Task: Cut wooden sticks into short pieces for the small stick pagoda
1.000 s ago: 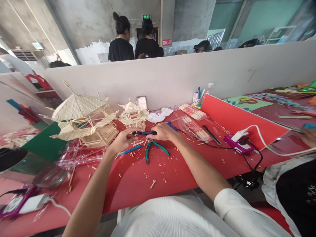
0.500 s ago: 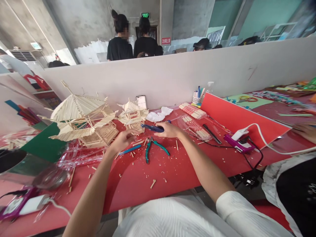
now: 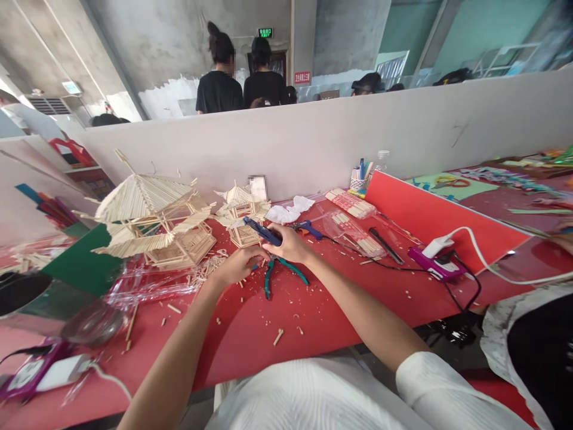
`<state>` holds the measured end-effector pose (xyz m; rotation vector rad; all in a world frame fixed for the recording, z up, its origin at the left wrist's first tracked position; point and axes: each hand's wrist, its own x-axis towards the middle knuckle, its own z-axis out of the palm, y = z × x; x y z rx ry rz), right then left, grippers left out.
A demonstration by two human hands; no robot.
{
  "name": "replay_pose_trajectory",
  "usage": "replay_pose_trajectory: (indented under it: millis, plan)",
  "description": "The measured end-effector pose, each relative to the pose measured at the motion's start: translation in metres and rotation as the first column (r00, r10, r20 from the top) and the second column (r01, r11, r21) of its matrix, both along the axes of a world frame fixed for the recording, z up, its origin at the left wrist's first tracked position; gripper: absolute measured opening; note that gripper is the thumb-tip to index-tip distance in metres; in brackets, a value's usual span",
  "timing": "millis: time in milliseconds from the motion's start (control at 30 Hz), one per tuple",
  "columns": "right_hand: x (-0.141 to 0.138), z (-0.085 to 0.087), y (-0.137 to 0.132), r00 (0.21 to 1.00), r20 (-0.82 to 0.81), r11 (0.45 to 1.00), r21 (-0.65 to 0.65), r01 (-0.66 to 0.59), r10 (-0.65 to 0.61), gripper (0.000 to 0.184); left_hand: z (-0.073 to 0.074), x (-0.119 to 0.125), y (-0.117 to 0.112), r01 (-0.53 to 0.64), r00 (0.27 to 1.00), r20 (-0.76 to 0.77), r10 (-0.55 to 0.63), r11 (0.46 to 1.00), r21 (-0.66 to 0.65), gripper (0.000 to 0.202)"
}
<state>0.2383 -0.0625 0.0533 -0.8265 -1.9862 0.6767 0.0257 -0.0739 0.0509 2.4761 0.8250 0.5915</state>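
My right hand point(image 3: 290, 243) is closed around a dark blue hand tool point(image 3: 263, 232), whose narrow end points left; its exact kind is unclear. Just below that tool, my left hand point(image 3: 244, 264) has its fingers bent together, and whatever they hold is hidden. A bit of blue shows beside its fingers. Teal-handled pliers point(image 3: 290, 272) lie spread on the red table, close to both hands. Behind my hands stands a small stick pavilion point(image 3: 244, 212). A blue glue gun point(image 3: 310, 229) rests beyond my right hand.
A larger stick pavilion point(image 3: 152, 221) stands left, near crumpled clear plastic point(image 3: 147, 283). Packs of sticks point(image 3: 351, 203), a black pen-like tool point(image 3: 385, 245) and a purple power strip point(image 3: 436, 264) are at right. A white partition point(image 3: 286, 149) borders the back. Stick scraps dot the table.
My left hand has moved right and its fingers have closed. My right hand has shifted left with the dark blue tool, uncovering the glue gun. The blue pen-like tool is now mostly hidden.
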Motion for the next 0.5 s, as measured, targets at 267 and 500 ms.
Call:
replay_pose_trajectory:
  millis: [267,500]
  plan:
    - [-0.004,-0.005,0.003,1.000,0.028,1.000,0.017,0.001,-0.001,0.018,-0.003,0.002,-0.001,0.003,1.000,-0.002,-0.003,1.000,0.000,0.031]
    - [0.007,-0.001,0.012,0.963,0.161,0.972,-0.054,0.229,-0.218,0.017,-0.010,-0.015,0.011,-0.242,0.970,0.049,0.240,0.969,0.052,0.035]
